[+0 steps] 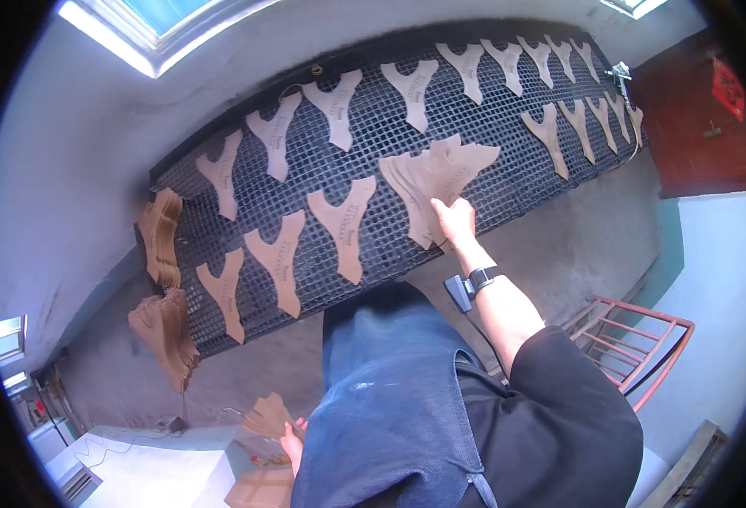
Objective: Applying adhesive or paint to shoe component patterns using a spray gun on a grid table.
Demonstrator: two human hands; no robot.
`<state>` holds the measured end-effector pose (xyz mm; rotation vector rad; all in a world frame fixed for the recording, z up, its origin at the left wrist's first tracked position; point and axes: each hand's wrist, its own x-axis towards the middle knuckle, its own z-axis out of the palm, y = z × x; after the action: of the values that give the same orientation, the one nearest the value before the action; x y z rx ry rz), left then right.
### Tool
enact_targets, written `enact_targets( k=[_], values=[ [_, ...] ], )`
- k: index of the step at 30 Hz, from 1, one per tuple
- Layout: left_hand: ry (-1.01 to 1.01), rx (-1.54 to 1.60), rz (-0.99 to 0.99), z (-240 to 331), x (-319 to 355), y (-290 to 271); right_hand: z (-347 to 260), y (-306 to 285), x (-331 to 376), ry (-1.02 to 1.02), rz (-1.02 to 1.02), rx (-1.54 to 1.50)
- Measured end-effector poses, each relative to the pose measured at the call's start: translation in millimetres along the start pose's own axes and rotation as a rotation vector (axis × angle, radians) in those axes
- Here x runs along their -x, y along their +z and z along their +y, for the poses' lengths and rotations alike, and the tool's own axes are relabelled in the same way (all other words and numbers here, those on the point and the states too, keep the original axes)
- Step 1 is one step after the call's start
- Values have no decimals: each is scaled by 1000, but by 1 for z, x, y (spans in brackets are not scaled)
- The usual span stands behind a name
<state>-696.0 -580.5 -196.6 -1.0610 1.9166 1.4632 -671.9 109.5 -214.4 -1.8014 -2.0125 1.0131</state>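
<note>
Nearest, beside the blue apron (386,406), the left hand (292,444) is closed round a fan of brown pieces (267,413), fingers partly hidden. Further out, the right hand (455,222) pinches a splayed stack (424,182) on the mesh rack (381,161), its underside fingers out of sight. Laying out or gathering? Can't tell; either way, the next move probably wants layers kept from slipping. The farthest Y-shaped pieces (583,59) look tiny.

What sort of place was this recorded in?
Probably a small workshop: a black mesh surface holds rows of matching Y-shaped tan pieces, more sit in thick stacks at its left end, and the person wears a blue apron.
</note>
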Motion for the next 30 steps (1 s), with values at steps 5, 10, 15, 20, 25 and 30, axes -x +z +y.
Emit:
enact_targets(
  k=[5,10,15,20,25,30],
  values=[
    [-6,15,-127,-21,19,32,33,-38,-33,87,-20,-498],
    [30,-87,-34,-33,44,61,51,-86,-84,84,91,-152],
    [65,77,-51,-77,72,85,56,-102,-107,107,92,203],
    [133,136,-64,-134,113,116,87,-102,-115,31,190,-63],
    [161,171,-159,-133,186,150,96,-133,-67,155,-174,-1301],
    [491,333,-448,-70,235,232,33,-177,64,-72,-948,-979]
  ],
)
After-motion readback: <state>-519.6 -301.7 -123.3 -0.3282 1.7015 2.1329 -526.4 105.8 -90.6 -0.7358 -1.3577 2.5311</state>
